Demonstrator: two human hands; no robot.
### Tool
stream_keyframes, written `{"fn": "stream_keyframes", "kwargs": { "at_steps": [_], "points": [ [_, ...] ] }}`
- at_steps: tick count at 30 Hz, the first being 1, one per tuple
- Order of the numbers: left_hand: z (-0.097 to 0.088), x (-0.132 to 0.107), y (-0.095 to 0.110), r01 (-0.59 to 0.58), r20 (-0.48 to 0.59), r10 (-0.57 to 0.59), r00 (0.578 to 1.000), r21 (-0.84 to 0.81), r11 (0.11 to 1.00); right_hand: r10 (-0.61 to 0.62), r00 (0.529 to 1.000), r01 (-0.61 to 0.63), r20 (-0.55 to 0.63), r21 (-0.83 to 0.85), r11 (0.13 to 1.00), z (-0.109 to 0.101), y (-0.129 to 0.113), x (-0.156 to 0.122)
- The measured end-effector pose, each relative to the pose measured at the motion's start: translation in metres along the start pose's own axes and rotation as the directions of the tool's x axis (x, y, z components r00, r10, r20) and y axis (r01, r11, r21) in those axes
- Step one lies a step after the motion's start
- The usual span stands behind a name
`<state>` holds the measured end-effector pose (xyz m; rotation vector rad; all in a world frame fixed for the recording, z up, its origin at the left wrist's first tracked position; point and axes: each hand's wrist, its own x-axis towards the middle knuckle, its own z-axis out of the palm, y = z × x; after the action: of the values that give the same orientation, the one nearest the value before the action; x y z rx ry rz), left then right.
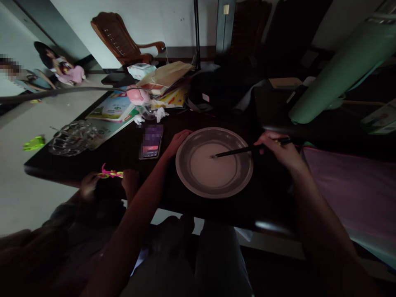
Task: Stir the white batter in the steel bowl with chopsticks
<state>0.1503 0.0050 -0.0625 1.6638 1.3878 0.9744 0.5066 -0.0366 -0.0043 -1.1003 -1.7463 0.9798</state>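
Note:
A round, shallow metal basin (182, 175) stands on the dark table, with pale, cloudy liquid inside. My left hand (179, 140) is closed at the basin's left rim, its thumb and lower fingers hard to see in the dim light. From the right, my right hand (274, 146) grips a thin black stick (233, 152) with gold marks near its upper end. The stick slants over the basin, and its pale tip is at the liquid near the middle. I cannot tell whether it is a brush or chopsticks.
A lit phone (151, 142) lies left of the basin. Beyond are a clear glass dish (74, 138), books (111, 105) and crumpled tissues (161, 114). Another person's hands (130, 181) hold a pink-and-yellow toy (109, 173). A green cylinder (337, 70) leans at right.

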Motion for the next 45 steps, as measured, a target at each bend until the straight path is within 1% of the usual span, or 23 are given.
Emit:
{"fn": "stream_keyframes", "kwargs": {
  "at_steps": [2, 3, 5, 7, 9, 12, 14, 15, 18, 19, 21, 24, 26, 27, 29, 31, 33, 35, 37, 39, 40, 43, 45],
  "points": [
    [0.000, 0.000, 0.000, 0.007, -0.006, -0.007, 1.000, -0.001, 1.000, 0.006, 0.998, -0.002, -0.056, 0.061, 0.998, -0.006, 0.005, 0.000],
    [0.001, 0.000, 0.000, 0.010, -0.008, -0.010, 1.000, -0.005, 1.000, 0.010, 0.999, -0.006, -0.044, 0.097, 0.995, -0.008, 0.006, -0.001],
    [0.001, -0.001, 0.001, 0.008, -0.004, -0.008, 1.000, -0.018, 1.000, 0.015, 0.999, -0.021, 0.045, 0.129, 0.991, -0.005, 0.006, -0.002],
    [0.001, -0.001, 0.003, 0.004, 0.001, -0.004, 1.000, -0.028, 1.000, 0.013, 0.989, -0.027, 0.147, 0.093, 0.995, 0.003, 0.001, -0.003],
    [0.000, -0.002, 0.004, 0.005, -0.002, -0.005, 1.000, -0.025, 1.000, -0.009, 0.986, 0.003, 0.165, 0.037, 0.999, 0.009, -0.002, -0.002],
    [0.000, -0.002, 0.006, 0.018, -0.004, -0.018, 1.000, -0.008, 1.000, -0.012, 0.999, 0.012, 0.038, -0.003, 1.000, 0.004, 0.001, -0.001],
    [0.000, -0.002, 0.006, 0.025, -0.002, -0.025, 1.000, 0.004, 1.000, -0.004, 0.999, 0.006, -0.042, 0.037, 0.999, -0.004, 0.006, -0.001],
    [0.000, -0.002, 0.006, 0.026, -0.002, -0.026, 1.000, 0.009, 1.000, 0.001, 0.999, 0.002, -0.046, 0.069, 0.998, -0.006, 0.007, -0.001],
    [0.000, -0.002, 0.006, 0.023, -0.004, -0.023, 1.000, 0.001, 1.000, 0.020, 0.997, -0.029, 0.080, 0.113, 0.993, -0.001, 0.004, -0.002],
    [0.000, -0.002, 0.007, 0.019, -0.004, -0.019, 1.000, -0.007, 1.000, 0.024, 0.991, -0.037, 0.131, 0.098, 0.995, 0.003, 0.002, -0.002],
    [0.000, -0.003, 0.007, 0.009, 0.000, -0.009, 1.000, -0.020, 1.000, 0.007, 0.986, -0.015, 0.164, 0.049, 0.999, 0.009, -0.003, -0.001],
    [0.000, -0.003, 0.009, 0.001, 0.001, -0.001, 1.000, -0.012, 1.000, -0.009, 0.999, 0.008, 0.043, 0.018, 1.000, 0.004, -0.001, 0.000],
    [0.000, -0.003, 0.010, 0.008, 0.001, -0.008, 1.000, 0.004, 1.000, 0.009, 0.999, -0.007, -0.035, 0.059, 0.998, -0.004, 0.004, -0.001],
    [0.000, -0.003, 0.010, 0.013, -0.001, -0.013, 1.000, 0.008, 1.000, 0.019, 0.999, -0.016, -0.036, 0.090, 0.996, -0.006, 0.006, -0.001],
    [0.000, -0.002, 0.009, 0.019, -0.003, -0.019, 1.000, 0.004, 1.000, 0.031, 0.999, -0.036, 0.041, 0.121, 0.992, -0.005, 0.006, -0.002],
    [0.000, -0.002, 0.008, 0.015, -0.001, -0.015, 1.000, 0.002, 1.000, 0.026, 0.988, -0.040, 0.153, 0.089, 0.995, 0.003, 0.002, -0.003],
    [-0.001, -0.001, 0.007, 0.006, 0.004, -0.006, 1.000, 0.007, 1.000, 0.005, 0.982, -0.011, 0.190, 0.030, 1.000, 0.009, -0.002, -0.002],
    [0.000, -0.001, 0.006, -0.002, 0.005, 0.002, 1.000, 0.011, 1.000, -0.001, 0.993, 0.001, 0.119, -0.002, 1.000, 0.008, -0.002, -0.001],
    [0.000, -0.001, 0.006, -0.004, 0.004, 0.004, 1.000, 0.006, 1.000, 0.011, 1.000, -0.011, 0.007, 0.021, 1.000, 0.000, 0.003, -0.001],
    [0.000, -0.002, 0.007, 0.001, 0.005, -0.002, 1.000, 0.003, 1.000, 0.010, 1.000, -0.008, -0.030, 0.082, 0.997, -0.007, 0.007, -0.001],
    [0.000, -0.002, 0.007, 0.004, 0.006, -0.004, 1.000, 0.005, 1.000, 0.009, 1.000, -0.008, -0.007, 0.102, 0.995, -0.008, 0.008, -0.002],
    [-0.001, -0.002, 0.008, 0.000, 0.010, 0.000, 1.000, 0.016, 1.000, -0.004, 0.990, -0.008, 0.143, 0.079, 0.997, 0.000, 0.002, -0.002],
    [-0.001, -0.001, 0.007, 0.001, 0.004, -0.001, 1.000, 0.025, 1.000, -0.024, 0.984, 0.018, 0.178, 0.034, 0.999, 0.006, -0.001, -0.002]
  ]
}}
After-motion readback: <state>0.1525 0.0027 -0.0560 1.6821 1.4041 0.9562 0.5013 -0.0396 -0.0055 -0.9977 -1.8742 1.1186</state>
